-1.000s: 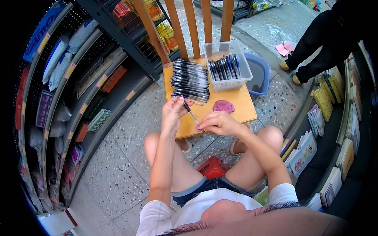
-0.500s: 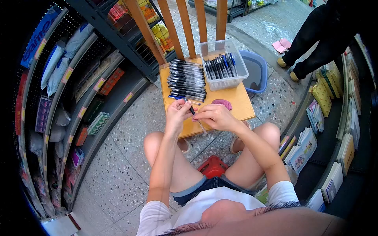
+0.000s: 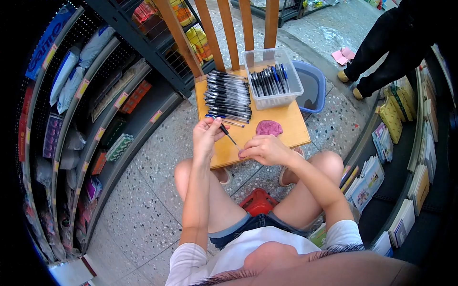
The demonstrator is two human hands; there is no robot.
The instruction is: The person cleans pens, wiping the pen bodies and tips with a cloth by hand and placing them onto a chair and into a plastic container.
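Left hand (image 3: 206,136) pinches a pen (image 3: 226,132); right hand (image 3: 267,149) pinches a pink cloth (image 3: 242,154) at its end. Best to hold the pen steady and rub softly.

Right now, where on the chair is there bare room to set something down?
Bare wood shows on the seat right of the pink cloth, in front of the clear tub. Another patch lies between the left hand and right hand, beneath the held pen. The back is crowded: pens beside the tub.
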